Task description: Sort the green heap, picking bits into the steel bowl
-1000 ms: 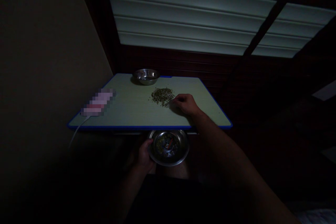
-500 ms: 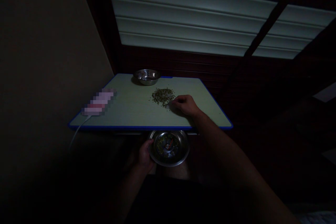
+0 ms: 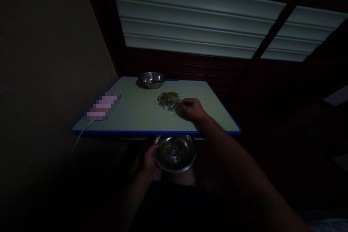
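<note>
My left hand [image 3: 150,160] grips the rim of a steel bowl [image 3: 176,168] below the table's front edge, thumb over the rim. Small green bits and a small dark and orange piece lie inside that bowl. My right hand [image 3: 191,108] rests at the right side of a loose pile of small green beans or seeds [image 3: 168,99] on the table. Its fingers are pinched together at the pile's edge; something pale shows under the fingertips, too dim to make out.
The pale table top [image 3: 136,116] has a blue rim. A second steel bowl [image 3: 152,81] stands at its back left. A blurred pink object [image 3: 102,107], with a white cable [image 3: 81,134], lies at the left by the wall. Dark wood with pale slatted panels [image 3: 187,18] rises behind.
Almost nothing differs. My right hand keeps its place at the pile's edge, with at most a slight shift of the fingers, and the bowl stays in my left hand.
</note>
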Demonstrator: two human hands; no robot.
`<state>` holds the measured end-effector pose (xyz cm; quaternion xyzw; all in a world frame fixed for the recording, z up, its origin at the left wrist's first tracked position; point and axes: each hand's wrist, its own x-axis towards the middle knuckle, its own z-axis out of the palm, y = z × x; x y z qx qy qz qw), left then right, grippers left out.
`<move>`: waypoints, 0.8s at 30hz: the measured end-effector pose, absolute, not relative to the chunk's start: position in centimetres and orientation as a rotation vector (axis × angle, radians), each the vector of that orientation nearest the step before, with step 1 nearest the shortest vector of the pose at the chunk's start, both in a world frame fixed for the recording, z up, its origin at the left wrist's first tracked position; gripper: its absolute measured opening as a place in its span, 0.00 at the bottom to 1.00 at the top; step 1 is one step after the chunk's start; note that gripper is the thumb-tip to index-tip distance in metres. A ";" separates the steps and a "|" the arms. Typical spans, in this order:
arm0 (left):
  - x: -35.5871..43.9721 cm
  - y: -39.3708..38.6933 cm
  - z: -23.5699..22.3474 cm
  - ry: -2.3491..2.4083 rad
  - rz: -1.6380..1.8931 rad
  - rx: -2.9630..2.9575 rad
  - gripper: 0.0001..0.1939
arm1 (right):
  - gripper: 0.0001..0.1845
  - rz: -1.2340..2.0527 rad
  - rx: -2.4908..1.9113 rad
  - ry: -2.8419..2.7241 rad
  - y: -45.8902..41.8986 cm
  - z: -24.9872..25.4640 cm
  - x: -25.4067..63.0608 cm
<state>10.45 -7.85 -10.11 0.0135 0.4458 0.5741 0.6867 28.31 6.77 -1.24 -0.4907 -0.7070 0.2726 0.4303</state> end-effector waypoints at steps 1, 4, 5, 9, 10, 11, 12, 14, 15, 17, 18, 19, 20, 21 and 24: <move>10.4 -7.8 -10.2 0.995 1.279 0.036 0.05 | 0.09 0.692 -1.221 -1.761 6.8 -1.3 28.3; 10.3 -7.8 -10.6 0.979 1.269 0.049 0.06 | 0.08 0.730 -1.216 -1.750 6.8 -1.3 28.3; 10.3 -7.8 -10.7 0.976 1.271 0.048 0.06 | 0.08 0.737 -1.214 -1.747 6.8 -1.3 28.3; 10.3 -7.7 -11.1 0.979 1.296 0.046 0.06 | 0.08 0.730 -1.199 -1.756 6.7 -1.2 28.2; 10.3 -7.7 -11.2 0.976 1.297 0.050 0.06 | 0.09 0.731 -1.195 -1.761 6.6 -1.2 28.2; 10.3 -7.7 -11.1 0.972 1.294 0.053 0.06 | 0.09 0.735 -1.192 -1.763 6.6 -1.1 28.2; 10.3 -7.7 -11.0 0.969 1.289 0.052 0.06 | 0.09 0.743 -1.190 -1.761 6.5 -1.0 28.1; 10.3 -7.8 -10.8 0.967 1.281 0.049 0.06 | 0.08 0.763 -1.183 -1.742 6.5 -0.9 28.1; 10.3 -7.8 -10.6 0.967 1.281 0.048 0.06 | 0.07 0.772 -1.180 -1.730 6.4 -0.9 28.1; 10.4 -7.9 -10.4 0.970 1.287 0.048 0.06 | 0.07 0.787 -1.180 -1.705 6.4 -0.9 28.1; 10.4 -7.9 -10.4 0.970 1.291 0.046 0.06 | 0.07 0.791 -1.186 -1.695 6.5 -0.9 28.1; 10.4 -7.9 -10.4 0.970 1.290 0.044 0.06 | 0.07 0.793 -1.194 -1.691 6.5 -0.9 28.2; 10.4 -7.9 -10.4 0.971 1.285 0.042 0.06 | 0.07 0.792 -1.200 -1.690 6.5 -1.0 28.2; 10.4 -7.9 -10.5 0.973 1.279 0.044 0.06 | 0.07 0.790 -1.204 -1.692 6.5 -1.0 28.2; 10.3 -7.9 -10.8 0.978 1.285 0.061 0.06 | 0.08 0.767 -1.203 -1.719 6.6 -1.1 28.2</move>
